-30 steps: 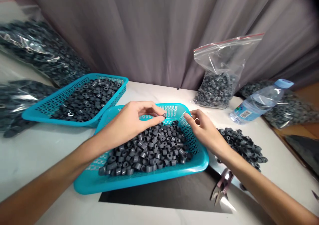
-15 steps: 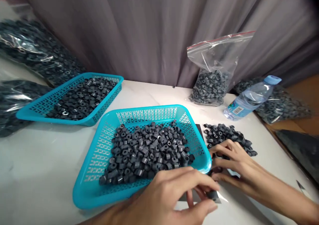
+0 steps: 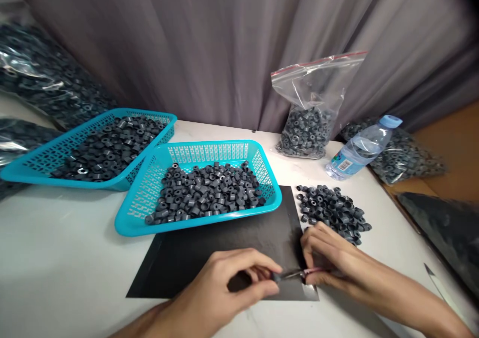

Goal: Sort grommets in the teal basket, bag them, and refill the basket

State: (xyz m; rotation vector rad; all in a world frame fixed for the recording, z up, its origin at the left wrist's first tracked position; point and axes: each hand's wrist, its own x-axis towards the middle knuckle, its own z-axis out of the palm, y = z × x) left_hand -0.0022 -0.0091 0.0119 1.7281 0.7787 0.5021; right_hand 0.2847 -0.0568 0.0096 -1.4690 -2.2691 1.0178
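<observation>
The left hand (image 3: 211,285) is pinching a small dark plastic piece (image 3: 276,277) between thumb and fingers, and the right hand (image 3: 333,258) is gripping pliers (image 3: 292,274), their tips pointing at the piece above a black mat (image 3: 224,240). The piece is looking light, stiff and perhaps a bit slippery, hardly fragile; its outer sides are probably offering the best hold. The mat is lying flat on a white table (image 3: 75,258), while a grey curtain (image 3: 205,53) is hanging behind
</observation>
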